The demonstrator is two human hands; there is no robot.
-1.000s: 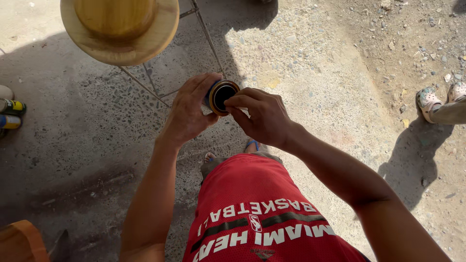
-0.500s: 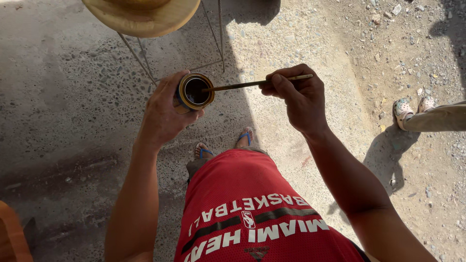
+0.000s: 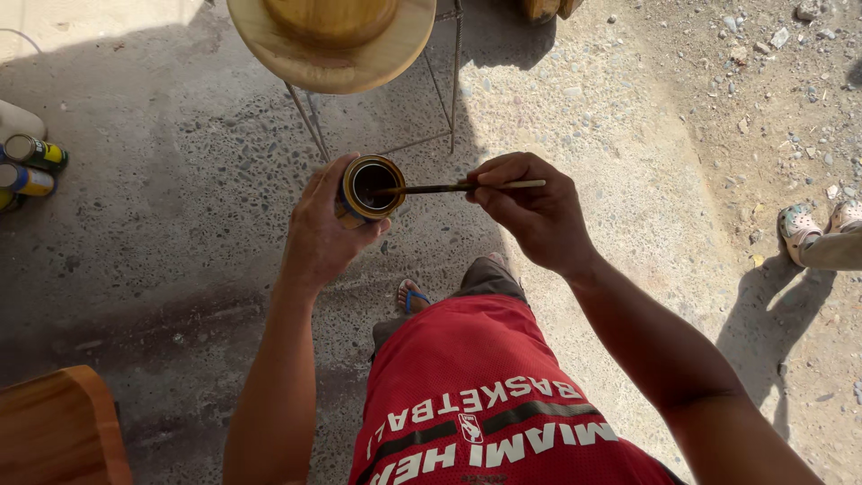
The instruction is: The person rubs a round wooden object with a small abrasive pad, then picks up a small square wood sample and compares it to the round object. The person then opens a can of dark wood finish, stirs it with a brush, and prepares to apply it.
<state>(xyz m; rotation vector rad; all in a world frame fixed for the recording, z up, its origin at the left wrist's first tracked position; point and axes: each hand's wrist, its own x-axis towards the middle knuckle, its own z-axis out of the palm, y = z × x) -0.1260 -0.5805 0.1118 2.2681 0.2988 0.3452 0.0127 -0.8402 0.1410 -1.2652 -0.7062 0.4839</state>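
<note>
Left hand (image 3: 321,232) grips a small round tin (image 3: 369,188) at chest height above the concrete floor (image 3: 180,224), fingers wrapped around its side wall and pressed together, thumb on the near side; the tin is tilted, open mouth toward the camera. Right hand (image 3: 534,211) pinches a thin stick-like brush handle (image 3: 467,188) between thumb and the first fingers, remaining fingers curled in; the handle lies nearly level and its far end dips inside the tin's mouth. Contents: dark, glossy, apparently a liquid such as varnish or stain; fill level cannot be read. Whether the tip carries bristles is hidden inside the tin. Handling judgement: the tin looks light, rigid metal, with a smooth and possibly wet rim, so the side-wall grip below the rim is the sound hold; the tilt makes a spill likely if the level is high. The brush handle looks light, stiff and slender, best held near its back end, as it is now. Surroundings: a round pale wooden piece (image 3: 332,36) rests on a wire-legged stand (image 3: 449,81) just ahead; spray cans (image 3: 31,166) lie at the left edge; an orange-brown wooden object (image 3: 58,427) sits lower left. Another person's sandalled feet (image 3: 813,229) stand well apart at right.
</note>
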